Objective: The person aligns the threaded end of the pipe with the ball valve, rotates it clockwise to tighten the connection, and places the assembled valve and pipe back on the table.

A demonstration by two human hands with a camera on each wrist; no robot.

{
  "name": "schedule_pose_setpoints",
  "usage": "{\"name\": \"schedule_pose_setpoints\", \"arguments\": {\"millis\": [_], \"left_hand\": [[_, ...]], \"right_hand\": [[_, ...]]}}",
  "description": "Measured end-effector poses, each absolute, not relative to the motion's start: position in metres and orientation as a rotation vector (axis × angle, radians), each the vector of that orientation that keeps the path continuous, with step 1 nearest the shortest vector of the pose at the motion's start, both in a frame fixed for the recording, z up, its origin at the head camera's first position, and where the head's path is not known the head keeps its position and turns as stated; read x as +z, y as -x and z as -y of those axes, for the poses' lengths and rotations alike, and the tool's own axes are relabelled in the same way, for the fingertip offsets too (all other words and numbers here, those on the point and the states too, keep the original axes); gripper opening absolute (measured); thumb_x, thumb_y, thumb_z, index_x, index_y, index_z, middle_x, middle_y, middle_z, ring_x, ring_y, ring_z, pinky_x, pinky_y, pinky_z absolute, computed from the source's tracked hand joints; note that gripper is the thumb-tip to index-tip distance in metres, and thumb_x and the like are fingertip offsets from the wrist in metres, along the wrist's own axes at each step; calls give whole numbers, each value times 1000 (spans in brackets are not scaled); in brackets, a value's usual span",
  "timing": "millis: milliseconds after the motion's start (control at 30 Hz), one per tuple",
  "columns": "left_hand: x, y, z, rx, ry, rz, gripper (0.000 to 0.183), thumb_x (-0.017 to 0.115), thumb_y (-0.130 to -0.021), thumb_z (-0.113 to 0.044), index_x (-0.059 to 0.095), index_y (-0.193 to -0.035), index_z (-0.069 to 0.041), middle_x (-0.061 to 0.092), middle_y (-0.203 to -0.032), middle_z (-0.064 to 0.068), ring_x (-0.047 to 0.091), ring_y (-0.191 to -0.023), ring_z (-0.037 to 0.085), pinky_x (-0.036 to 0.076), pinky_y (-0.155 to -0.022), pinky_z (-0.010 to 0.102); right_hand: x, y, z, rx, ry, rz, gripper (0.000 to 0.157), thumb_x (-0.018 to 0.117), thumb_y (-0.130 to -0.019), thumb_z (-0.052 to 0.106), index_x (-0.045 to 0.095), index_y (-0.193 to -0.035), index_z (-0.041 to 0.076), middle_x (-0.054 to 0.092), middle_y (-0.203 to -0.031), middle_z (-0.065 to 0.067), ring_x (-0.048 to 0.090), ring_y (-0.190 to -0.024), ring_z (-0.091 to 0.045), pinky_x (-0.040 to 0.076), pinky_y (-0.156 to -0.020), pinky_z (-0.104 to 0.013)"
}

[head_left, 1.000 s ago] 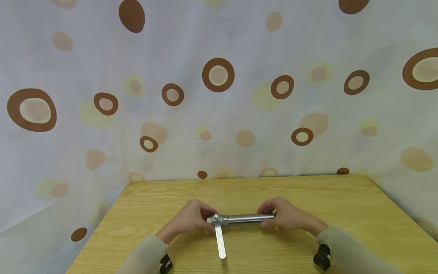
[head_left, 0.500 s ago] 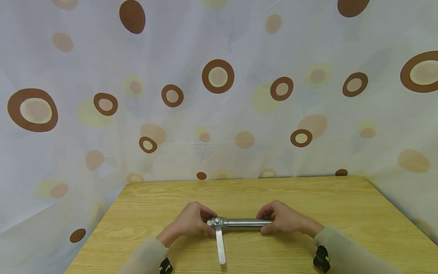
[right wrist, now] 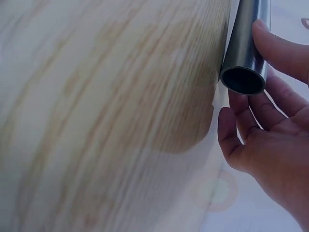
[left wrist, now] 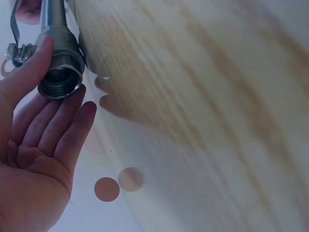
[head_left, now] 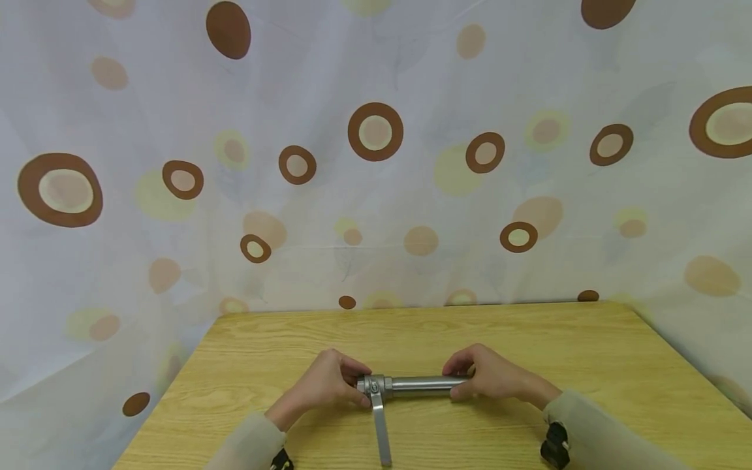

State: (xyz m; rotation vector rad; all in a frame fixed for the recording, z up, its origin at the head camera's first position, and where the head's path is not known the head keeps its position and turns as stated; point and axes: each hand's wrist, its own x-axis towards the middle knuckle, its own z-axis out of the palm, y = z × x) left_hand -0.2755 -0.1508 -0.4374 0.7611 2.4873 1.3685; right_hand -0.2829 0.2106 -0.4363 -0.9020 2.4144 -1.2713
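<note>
A silver ball valve [head_left: 376,385] with a long flat lever handle [head_left: 381,431] is joined to a straight metal pipe [head_left: 420,385]. Valve and pipe lie crosswise, right at the wooden tabletop. My left hand [head_left: 329,380] grips the valve's left end between thumb and fingers. In the left wrist view, the valve's open threaded mouth [left wrist: 60,82] faces the camera. My right hand [head_left: 490,373] holds the far right end of the pipe, thumb on the near side. The pipe's hollow round end [right wrist: 243,80] shows in the right wrist view. The lever points toward me.
A light wood-grain table [head_left: 282,333] spreads under both hands. Behind it and at its sides hangs a pale curtain [head_left: 376,196] printed with brown and yellow circles. Dark wrist devices [head_left: 555,445] sit at both sleeve cuffs.
Both hands have brought the pipe and valve slightly down and nearer to me. The pipe has rolled a little, and the lever's tip reaches lower in the head view.
</note>
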Motion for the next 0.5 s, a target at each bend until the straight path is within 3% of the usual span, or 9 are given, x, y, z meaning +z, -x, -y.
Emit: {"name": "schedule_pose_setpoints", "arguments": {"millis": [500], "left_hand": [[-438,273,152,1330,-755,-2493,53,97,-76,-10,76,-123,2,78,-113,7,76,-94,16,63,-82,30]], "right_hand": [[-435,280,-218,-1344,873,-2378,34,81,-93,6,70,-121,-8,72,-110,-11,65,-96,-26,58,-82,-33]]}}
